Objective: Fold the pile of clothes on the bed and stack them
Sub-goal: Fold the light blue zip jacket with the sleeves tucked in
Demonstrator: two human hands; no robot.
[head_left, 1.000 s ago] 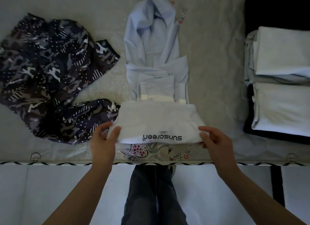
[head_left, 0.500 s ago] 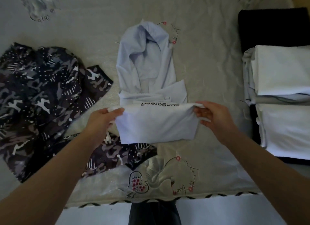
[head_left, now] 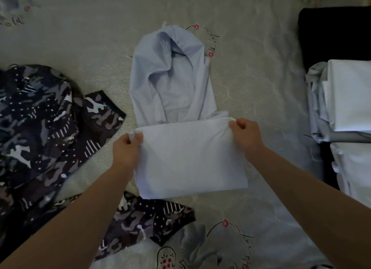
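Folding a pale blue hooded top (head_left: 180, 112) at the bed's (head_left: 80, 37) centre, left hand (head_left: 126, 148) and right hand (head_left: 246, 136) have fingers pinched on its doubled hem, hood at twelve o'clock awaiting tucking, then stacking at three o'clock.
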